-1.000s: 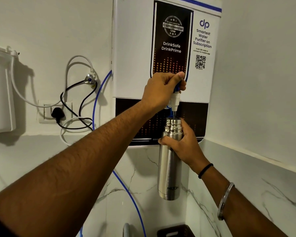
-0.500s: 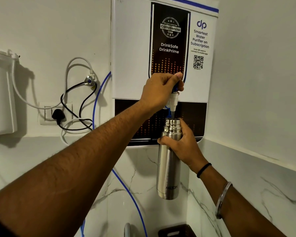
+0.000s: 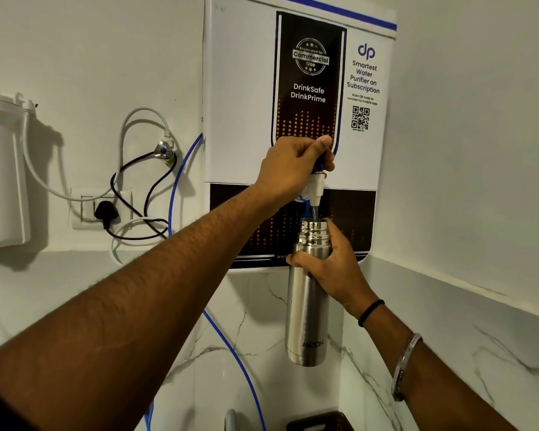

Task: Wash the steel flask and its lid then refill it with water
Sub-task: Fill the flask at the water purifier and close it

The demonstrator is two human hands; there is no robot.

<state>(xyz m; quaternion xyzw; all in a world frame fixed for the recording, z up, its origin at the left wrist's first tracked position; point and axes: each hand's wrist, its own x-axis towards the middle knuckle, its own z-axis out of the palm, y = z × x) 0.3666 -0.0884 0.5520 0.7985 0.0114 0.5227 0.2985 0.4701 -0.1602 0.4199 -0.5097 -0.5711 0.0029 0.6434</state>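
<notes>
The steel flask (image 3: 307, 309) hangs upright in the air, lid off, its open threaded mouth right under the white spout (image 3: 315, 189) of the wall-mounted water purifier (image 3: 240, 98). My right hand (image 3: 330, 269) grips the flask around its neck. My left hand (image 3: 290, 164) curls around the blue tap lever above the spout. A thin stream of water falls from the spout into the flask's mouth. The lid is not in view.
A blue hose (image 3: 231, 346) runs down the marble wall left of the flask. A socket with a black plug (image 3: 105, 211) and looped cables sits further left, beside a white filter housing (image 3: 0, 175). A dark object (image 3: 321, 423) and a metal tap top (image 3: 231, 419) show at the bottom edge.
Both hands and the flask keep their hold and place under the spout; only the camera view has shifted slightly.
</notes>
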